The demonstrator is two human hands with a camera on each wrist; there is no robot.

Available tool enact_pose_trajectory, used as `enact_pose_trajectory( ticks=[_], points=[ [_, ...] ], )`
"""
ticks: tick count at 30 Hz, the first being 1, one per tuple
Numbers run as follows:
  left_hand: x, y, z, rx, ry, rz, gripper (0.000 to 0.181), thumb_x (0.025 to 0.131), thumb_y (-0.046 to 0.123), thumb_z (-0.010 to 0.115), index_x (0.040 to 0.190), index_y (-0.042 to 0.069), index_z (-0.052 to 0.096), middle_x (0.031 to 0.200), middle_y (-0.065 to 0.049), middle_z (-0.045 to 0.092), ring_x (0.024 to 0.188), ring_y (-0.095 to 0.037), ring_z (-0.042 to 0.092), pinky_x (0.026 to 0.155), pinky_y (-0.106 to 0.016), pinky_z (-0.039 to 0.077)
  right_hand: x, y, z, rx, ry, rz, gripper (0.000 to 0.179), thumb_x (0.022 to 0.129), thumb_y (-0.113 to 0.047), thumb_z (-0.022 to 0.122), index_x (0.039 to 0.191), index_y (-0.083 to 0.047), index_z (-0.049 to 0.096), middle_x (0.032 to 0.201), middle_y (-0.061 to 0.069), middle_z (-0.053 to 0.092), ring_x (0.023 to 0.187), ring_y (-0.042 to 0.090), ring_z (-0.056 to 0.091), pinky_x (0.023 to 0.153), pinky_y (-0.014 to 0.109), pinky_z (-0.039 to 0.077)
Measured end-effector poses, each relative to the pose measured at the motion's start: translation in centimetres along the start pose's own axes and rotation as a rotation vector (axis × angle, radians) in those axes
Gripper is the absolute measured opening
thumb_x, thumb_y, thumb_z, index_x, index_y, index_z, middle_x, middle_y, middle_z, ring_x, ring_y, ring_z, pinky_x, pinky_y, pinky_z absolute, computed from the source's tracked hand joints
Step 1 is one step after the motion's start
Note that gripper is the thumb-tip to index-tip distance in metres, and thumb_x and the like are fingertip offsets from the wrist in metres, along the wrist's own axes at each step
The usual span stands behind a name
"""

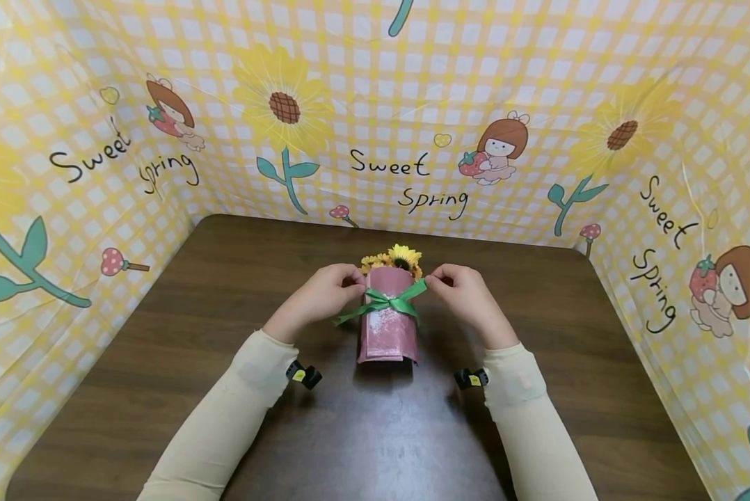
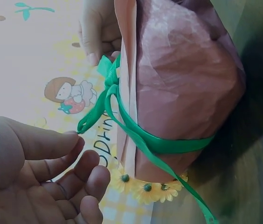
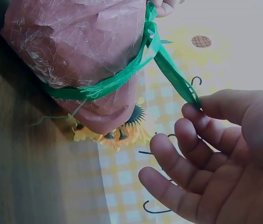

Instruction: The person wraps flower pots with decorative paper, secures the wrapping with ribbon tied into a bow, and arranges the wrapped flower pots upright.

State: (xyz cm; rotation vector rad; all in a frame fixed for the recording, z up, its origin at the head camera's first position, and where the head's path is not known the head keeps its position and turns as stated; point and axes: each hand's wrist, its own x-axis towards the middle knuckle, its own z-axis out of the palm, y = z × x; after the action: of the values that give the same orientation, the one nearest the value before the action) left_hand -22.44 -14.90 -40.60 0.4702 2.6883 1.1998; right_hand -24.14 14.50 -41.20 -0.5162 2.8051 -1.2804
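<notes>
A bouquet of yellow flowers [image 1: 403,257] lies wrapped in pink paper [image 1: 390,341] on the table. Round the paper runs a green ribbon [image 1: 392,303], knotted in a bow at the front. My left hand [image 1: 328,292] is at the bouquet's left side; in the left wrist view its thumb and forefinger pinch one loop of the bow. On the other side my right hand [image 1: 465,296] pinches the opposite loop between thumb and forefinger, its other fingers loosely spread in the right wrist view. A loose ribbon tail [image 2: 187,191] hangs down along the wrapping.
The dark wooden table [image 1: 225,278] is enclosed at the back and both sides by a yellow checked cloth [image 1: 375,104] printed with flowers and words. A black wrist camera [image 1: 304,376] is on the left sleeve, another camera [image 1: 471,378] on the right.
</notes>
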Motion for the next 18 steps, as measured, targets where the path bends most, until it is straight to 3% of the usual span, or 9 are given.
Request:
enact_pose_trajectory(
  ticks=[6, 14, 18],
  points=[
    [0.2, -0.6, 0.2, -0.007, -0.007, -0.034, 0.019, 0.105, 0.023, 0.059, 0.108, 0.007, 0.069, 0.101, -0.005, 0.065, 0.088, -0.023, 0.057, 0.075, -0.037, 0.048, 0.1, 0.4, 0.4, 0.037, -0.006, 0.056, 0.025, 0.102, -0.034, 0.062, 0.100, -0.011, 0.071, 0.087, 0.011, 0.070, 0.077, 0.021, 0.062, 0.068, 0.035, 0.048],
    [0.9, -1.7, 0.9, 0.012, -0.018, -0.128, 0.018, 0.103, 0.025, 0.060, 0.104, 0.009, 0.069, 0.099, -0.007, 0.064, 0.087, -0.023, 0.058, 0.071, -0.035, 0.050, 0.6, 1.4, 1.2, 0.058, 0.005, 0.129, 0.023, 0.102, -0.029, 0.061, 0.108, -0.008, 0.071, 0.096, 0.013, 0.072, 0.087, 0.028, 0.070, 0.073, 0.035, 0.053],
    [1.1, -2.2, 1.3, -0.048, -0.079, -0.189, 0.022, 0.102, 0.031, 0.062, 0.106, 0.010, 0.067, 0.096, -0.010, 0.066, 0.080, -0.024, 0.060, 0.066, -0.034, 0.051, 0.9, 1.8, 1.8, 0.143, -0.028, 0.203, 0.029, 0.102, -0.026, 0.062, 0.114, -0.001, 0.070, 0.100, 0.019, 0.071, 0.090, 0.033, 0.070, 0.077, 0.040, 0.058]
  ],
)
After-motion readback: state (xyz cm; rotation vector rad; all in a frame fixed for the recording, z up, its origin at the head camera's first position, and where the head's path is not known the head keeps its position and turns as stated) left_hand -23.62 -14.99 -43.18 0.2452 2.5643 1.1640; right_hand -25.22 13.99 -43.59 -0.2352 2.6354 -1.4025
